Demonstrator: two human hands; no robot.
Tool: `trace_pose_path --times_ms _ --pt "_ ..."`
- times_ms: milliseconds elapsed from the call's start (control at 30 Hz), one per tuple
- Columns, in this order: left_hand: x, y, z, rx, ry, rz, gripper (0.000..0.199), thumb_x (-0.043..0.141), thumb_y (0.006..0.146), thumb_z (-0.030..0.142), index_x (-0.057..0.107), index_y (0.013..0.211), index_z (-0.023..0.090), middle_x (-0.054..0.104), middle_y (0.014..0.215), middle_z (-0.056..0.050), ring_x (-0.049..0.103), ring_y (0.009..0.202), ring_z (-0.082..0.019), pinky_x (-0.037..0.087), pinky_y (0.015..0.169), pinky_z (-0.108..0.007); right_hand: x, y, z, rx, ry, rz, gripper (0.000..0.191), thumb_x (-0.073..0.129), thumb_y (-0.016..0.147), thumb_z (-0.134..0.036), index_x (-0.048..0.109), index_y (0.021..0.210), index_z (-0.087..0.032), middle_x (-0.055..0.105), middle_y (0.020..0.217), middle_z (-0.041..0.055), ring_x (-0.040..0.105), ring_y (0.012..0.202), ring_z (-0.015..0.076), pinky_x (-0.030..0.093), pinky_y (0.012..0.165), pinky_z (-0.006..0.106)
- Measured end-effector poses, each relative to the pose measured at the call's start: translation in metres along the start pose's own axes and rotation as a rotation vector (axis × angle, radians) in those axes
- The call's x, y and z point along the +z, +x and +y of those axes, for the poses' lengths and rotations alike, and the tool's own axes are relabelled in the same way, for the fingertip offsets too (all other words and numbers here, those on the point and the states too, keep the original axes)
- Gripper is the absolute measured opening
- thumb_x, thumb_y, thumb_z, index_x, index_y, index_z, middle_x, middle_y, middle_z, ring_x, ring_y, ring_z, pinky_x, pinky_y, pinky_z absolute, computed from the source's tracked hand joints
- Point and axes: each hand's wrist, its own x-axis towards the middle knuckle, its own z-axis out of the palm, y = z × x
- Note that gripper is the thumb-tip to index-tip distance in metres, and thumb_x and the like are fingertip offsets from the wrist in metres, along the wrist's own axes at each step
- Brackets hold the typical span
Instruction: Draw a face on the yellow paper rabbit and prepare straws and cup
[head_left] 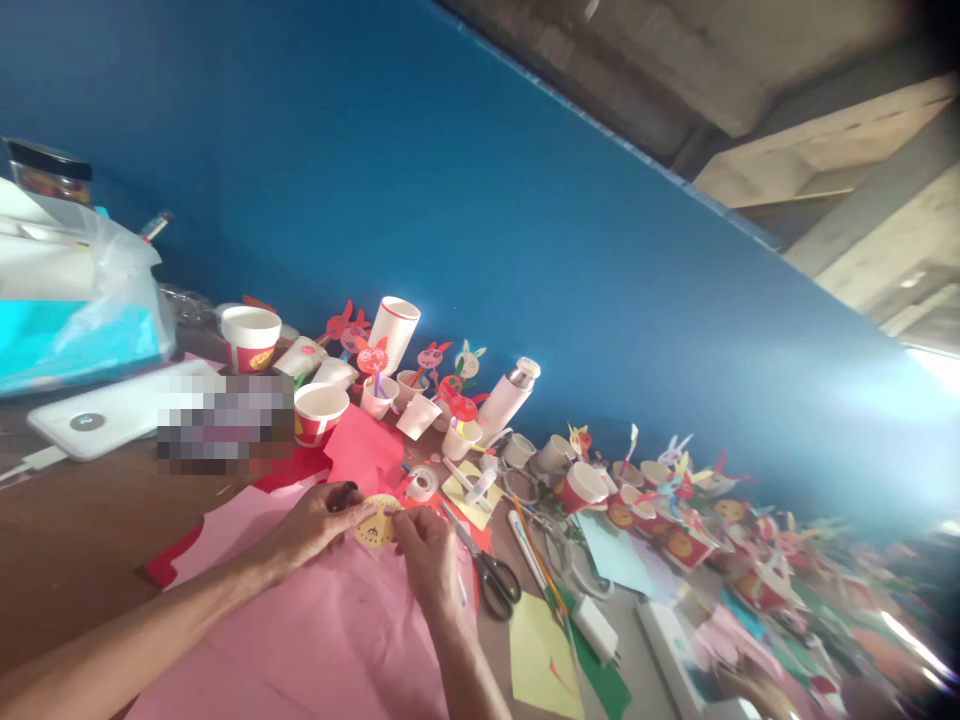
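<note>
A round yellow paper piece (376,522) with small drawn marks is held between both hands above a large pink sheet (322,620). My left hand (334,522) pinches its left edge, fingers closed. On its right edge, my right hand (426,545) also grips with thumb and fingers together. A roll of white tape (421,484) lies just behind the paper piece. Black-handled scissors (495,582) rest to the right of my right hand. Red paper (365,450) lies behind my left hand.
Paper cups (321,412) and paper animal faces line the blue wall (450,220), with a thermos (510,400) among them. A white power bank (124,405) and plastic bag (82,300) are left. Yellow paper (541,655) and a white adapter (596,628) lie right; another person's hand (754,685) shows.
</note>
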Motion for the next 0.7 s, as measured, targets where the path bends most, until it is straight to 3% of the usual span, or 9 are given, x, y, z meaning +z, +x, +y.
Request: trace_pose_path --times_ms 200,400,600,700 --pt "-0.003 -0.004 0.002 0.037 0.005 0.018 0.047 0.072 0.065 0.062 0.052 0.066 0.02 0.037 0.045 0.009 0.034 0.042 -0.009 0.026 0.044 -0.022 0.001 0.003 0.007 0.001 0.043 0.047 0.032 0.058 0.082 -0.043 0.056 0.061 -0.02 0.052 0.052 -0.0039 0.047 0.05 0.0112 0.036 0.049 0.021" --pt "-0.013 -0.004 0.01 0.089 0.014 0.025 0.048 0.052 0.08 0.065 0.061 0.082 0.018 0.032 0.051 0.009 0.03 0.048 -0.011 0.028 0.049 -0.024 -0.004 0.004 0.006 -0.015 0.092 0.087 0.037 0.057 0.083 -0.049 0.056 0.063 -0.019 0.052 0.055 -0.0031 0.047 0.053 0.0119 0.039 0.053 0.023" --pt "-0.017 0.0 0.009 0.206 0.266 0.02 0.044 0.052 0.082 0.059 0.043 0.063 0.021 0.033 0.059 0.006 0.033 0.056 -0.012 0.027 0.052 -0.025 -0.007 0.006 0.011 -0.037 0.127 0.132 0.037 0.056 0.085 -0.051 0.058 0.068 -0.019 0.051 0.058 -0.0031 0.047 0.055 0.0123 0.039 0.054 0.023" --pt "-0.016 0.002 0.003 0.261 0.311 0.045 0.043 0.053 0.083 0.06 0.048 0.065 0.021 0.042 0.06 0.004 0.041 0.059 -0.014 0.033 0.057 -0.025 -0.007 0.007 0.013 -0.055 0.135 0.14 0.036 0.056 0.085 -0.051 0.059 0.069 -0.018 0.051 0.058 -0.0029 0.047 0.055 0.0128 0.039 0.055 0.024"
